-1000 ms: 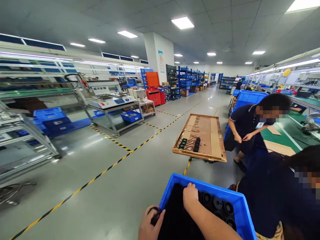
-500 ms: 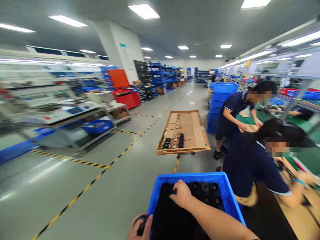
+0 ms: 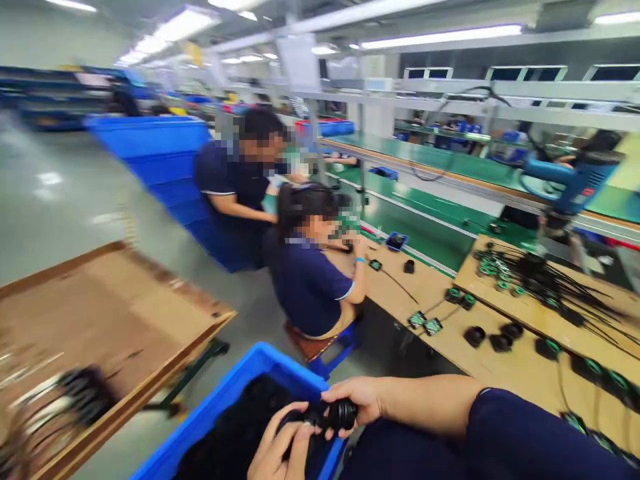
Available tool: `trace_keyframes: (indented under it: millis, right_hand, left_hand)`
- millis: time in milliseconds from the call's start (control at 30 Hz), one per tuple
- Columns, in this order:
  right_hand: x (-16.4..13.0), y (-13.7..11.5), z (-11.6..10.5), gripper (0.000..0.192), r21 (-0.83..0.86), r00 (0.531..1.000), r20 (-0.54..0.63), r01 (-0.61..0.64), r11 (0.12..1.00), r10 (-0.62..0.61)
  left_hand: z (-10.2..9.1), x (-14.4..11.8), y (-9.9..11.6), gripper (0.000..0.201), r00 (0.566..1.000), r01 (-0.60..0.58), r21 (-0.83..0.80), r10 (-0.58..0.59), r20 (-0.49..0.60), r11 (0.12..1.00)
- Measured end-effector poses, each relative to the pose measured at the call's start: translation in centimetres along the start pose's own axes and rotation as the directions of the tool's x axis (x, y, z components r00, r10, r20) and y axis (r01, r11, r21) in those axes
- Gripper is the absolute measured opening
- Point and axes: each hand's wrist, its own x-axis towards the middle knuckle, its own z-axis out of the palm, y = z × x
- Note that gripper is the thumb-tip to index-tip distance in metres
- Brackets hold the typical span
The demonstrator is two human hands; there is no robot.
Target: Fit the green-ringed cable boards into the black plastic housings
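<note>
One long green-topped line [image 3: 420, 227] is running across the back, and one tan bench [image 3: 450, 340] is lying along its near side. On my left, one wooden tray [image 3: 100, 313] on a cart is taking up the floor, with dark parts and wires, too blurred for counting, sitting on it. Behind, one stack of blue crates [image 3: 155, 173] is leaning in my skewed view, at least three tiers showing. Two co-workers are occupying the bench's far end: the farther one [image 3: 225, 173] is bending forward, and the nearer one [image 3: 310, 287], sitting on one stool [image 3: 310, 347], is blocking part of the benchtop from me. One blue bin [image 3: 295, 375] is standing right under my hands, dark contents filling it beyond my counting. One blue power tool [image 3: 580, 180] is hanging at upper right, above one tangle of black cables [image 3: 543, 273]. Over the bin's right edge, my right hand [image 3: 367, 403] is curling firmly around one ribbed black part [image 3: 344, 413]; my left hand [image 3: 270, 453], nearly closed, is pinching a black piece [image 3: 319, 417] just beside it, and I am not managing to tell whether the two are joined. On the bench, three black housings [image 3: 474, 336] are clustering, a fourth is sitting well apart, and three small square green boards [image 3: 417, 320] are lying nearby.
</note>
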Motion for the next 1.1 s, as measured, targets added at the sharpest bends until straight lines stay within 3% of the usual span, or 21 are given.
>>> trace_keyframes:
  millis: [67,133,267,400,500,600,700,767,867,933,1033,1100]
  right_hand:
    - [-5.4,0.4,-3.1,0.036,0.141,0.99,-0.029,0.143,0.98,-0.14]
    - [-10.8,1.4,-6.1,0.029,0.308,0.964,-0.098,0.265,0.914,-0.247]
    - [-20.8,4.7,-12.5,0.044,0.514,0.88,-0.239,0.474,0.715,-0.412]
    - [-30.1,8.7,-19.8,0.059,0.569,0.758,-0.417,0.648,0.507,-0.501]
    - [-36.7,12.6,-24.4,0.06,0.562,0.619,-0.569,0.773,0.293,-0.541]
    - [-42.8,17.0,-27.4,0.062,0.465,0.438,-0.726,0.881,0.091,-0.53]
    - [-48.1,21.2,-28.9,0.06,0.253,0.199,-0.86,0.966,-0.053,-0.469]
    - [-51.1,23.9,-29.5,0.058,0.111,0.048,-0.913,0.985,-0.133,-0.405]
    - [-55.2,27.9,-30.0,0.058,-0.062,-0.137,-0.952,0.962,-0.265,-0.275]
    - [-58.3,31.0,-30.1,0.057,-0.149,-0.232,-0.951,0.922,-0.357,-0.202]
    - [-64.0,36.4,-30.7,0.051,-0.265,-0.349,-0.933,0.833,-0.487,-0.089]
    - [-68.8,40.3,-31.8,0.046,-0.35,-0.412,-0.911,0.773,-0.529,0.001]
  left_hand:
    - [4.8,2.7,3.4,0.028,0.97,-0.194,-0.043,0.199,0.139,0.98]
    - [10.2,5.0,7.2,0.026,0.884,-0.353,-0.109,0.369,0.288,0.929]
    - [22.6,7.7,15.1,0.02,0.607,-0.58,-0.216,0.593,0.529,0.786]
    - [35.4,8.1,23.0,0.017,0.329,-0.717,-0.325,0.711,0.621,0.616]
    - [43.5,7.0,29.6,0.011,0.064,-0.748,-0.449,0.726,0.685,0.489]
    - [49.8,4.9,36.1,0.008,-0.197,-0.737,-0.57,0.693,0.694,0.361]
    - [54.6,2.0,41.7,0.01,-0.405,-0.694,-0.685,0.665,0.627,0.224]
    - [56.9,-0.3,44.9,0.019,-0.517,-0.64,-0.756,0.65,0.556,0.137]
    - [58.7,-3.2,49.2,0.039,-0.62,-0.528,-0.848,0.659,0.426,0.051]
    - [59.0,-4.1,51.1,0.044,-0.64,-0.463,-0.886,0.678,0.362,0.037]
    - [59.1,-3.2,51.2,0.035,-0.61,-0.416,-0.904,0.708,0.355,0.096]
    - [59.1,-1.1,49.0,0.029,-0.536,-0.443,-0.876,0.726,0.431,0.194]
